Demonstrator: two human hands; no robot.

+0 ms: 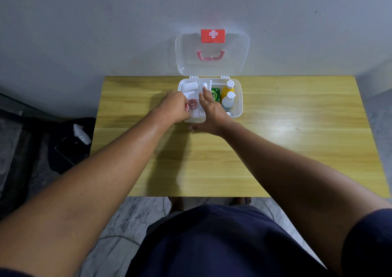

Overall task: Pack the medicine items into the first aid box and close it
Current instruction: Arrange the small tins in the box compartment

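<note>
My left hand [175, 107] pinches a small red tin [186, 107] just left of the box tray [194, 98] at the table's [275, 149] far edge; right hand [209, 111] lies flat, holding nothing.

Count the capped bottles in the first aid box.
2: yellow bottle at the back right, white bottle just in front. Hands could hide others.

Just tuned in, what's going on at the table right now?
A person is packing a first aid box that sits open on a wooden table, its clear lid tipped up against the wall. The left hand holds a small red item at the box's left tray. The right hand reaches in, fingers on a white container. Two bottles and a green pack lie on the right side.
</note>
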